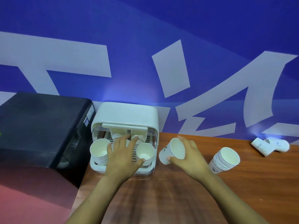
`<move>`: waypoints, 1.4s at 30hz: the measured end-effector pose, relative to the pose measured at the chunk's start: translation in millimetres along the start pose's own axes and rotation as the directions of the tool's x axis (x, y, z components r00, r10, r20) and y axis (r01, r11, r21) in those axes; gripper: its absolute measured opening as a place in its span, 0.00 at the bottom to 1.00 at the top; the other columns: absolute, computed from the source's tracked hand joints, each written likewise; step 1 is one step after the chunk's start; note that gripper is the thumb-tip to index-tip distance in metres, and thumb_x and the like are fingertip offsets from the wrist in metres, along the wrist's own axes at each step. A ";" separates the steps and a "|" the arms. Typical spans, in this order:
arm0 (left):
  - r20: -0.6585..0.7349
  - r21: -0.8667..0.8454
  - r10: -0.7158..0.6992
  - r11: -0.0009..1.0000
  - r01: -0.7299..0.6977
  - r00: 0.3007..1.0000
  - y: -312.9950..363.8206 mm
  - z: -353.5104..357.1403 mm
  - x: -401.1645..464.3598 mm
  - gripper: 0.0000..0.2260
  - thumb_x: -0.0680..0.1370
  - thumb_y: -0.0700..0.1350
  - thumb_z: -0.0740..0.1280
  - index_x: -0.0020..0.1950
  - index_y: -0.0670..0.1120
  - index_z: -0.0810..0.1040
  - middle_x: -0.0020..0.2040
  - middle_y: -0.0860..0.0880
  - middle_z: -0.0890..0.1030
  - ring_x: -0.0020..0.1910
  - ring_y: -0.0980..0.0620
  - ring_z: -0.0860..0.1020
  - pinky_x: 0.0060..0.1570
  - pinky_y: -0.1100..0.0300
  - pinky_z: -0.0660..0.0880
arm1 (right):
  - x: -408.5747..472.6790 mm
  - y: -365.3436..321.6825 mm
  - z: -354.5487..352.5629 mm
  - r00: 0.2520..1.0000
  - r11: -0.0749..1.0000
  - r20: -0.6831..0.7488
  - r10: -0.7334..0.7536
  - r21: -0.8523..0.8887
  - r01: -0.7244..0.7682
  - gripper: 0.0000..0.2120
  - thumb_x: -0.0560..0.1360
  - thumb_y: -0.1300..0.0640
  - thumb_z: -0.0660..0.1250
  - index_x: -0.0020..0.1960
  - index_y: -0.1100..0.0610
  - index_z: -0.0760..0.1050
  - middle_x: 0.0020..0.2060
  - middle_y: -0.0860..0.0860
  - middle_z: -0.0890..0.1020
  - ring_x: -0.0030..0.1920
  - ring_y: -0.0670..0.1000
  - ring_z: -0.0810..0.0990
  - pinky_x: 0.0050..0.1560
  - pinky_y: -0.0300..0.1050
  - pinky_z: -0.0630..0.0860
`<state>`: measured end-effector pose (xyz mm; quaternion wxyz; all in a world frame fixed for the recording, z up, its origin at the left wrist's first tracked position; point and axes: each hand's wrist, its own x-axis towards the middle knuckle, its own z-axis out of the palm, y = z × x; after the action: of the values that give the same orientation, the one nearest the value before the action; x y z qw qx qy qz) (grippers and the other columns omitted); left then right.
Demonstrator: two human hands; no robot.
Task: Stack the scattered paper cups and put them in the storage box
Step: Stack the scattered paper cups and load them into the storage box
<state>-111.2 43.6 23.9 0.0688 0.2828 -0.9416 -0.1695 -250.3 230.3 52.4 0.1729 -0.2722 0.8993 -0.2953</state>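
Observation:
The white storage box (125, 113) stands open at the table's back left, its lid raised. Inside stand several cup stacks: one at front left (98, 150), one at front right (145, 153), two at the back (116, 134). My left hand (122, 152) reaches into the box with spread fingers over the middle, partly hiding a further stack (115, 145). Just right of the box, my right hand (188, 153) grips a single tilted white paper cup (172, 151). A cup stack (224, 159) leans on the table to the right. Two loose cups (270, 145) lie at far right.
A black machine (42, 126) sits left of the box, against the blue wall (145, 46) with large pale letters. The brown wooden table (178, 199) stretches toward me and to the right. A reddish floor area shows at lower left.

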 end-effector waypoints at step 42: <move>0.172 -0.200 0.114 0.977 -0.079 0.979 164.5 26.6 -73.6 0.14 0.76 0.51 0.66 0.61 0.52 0.75 0.55 0.53 0.79 0.55 0.51 0.77 0.55 0.56 0.73 | -82.5 119.7 -88.6 0.932 0.977 0.352 -0.089 -0.154 0.151 0.20 0.75 0.49 0.68 0.65 0.50 0.71 0.53 0.48 0.76 0.47 0.44 0.73 0.52 0.38 0.70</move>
<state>-139.8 220.8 55.5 0.0177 0.2118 -0.9358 -0.2811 -273.1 398.9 57.9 0.2834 -0.3883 0.8599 -0.1718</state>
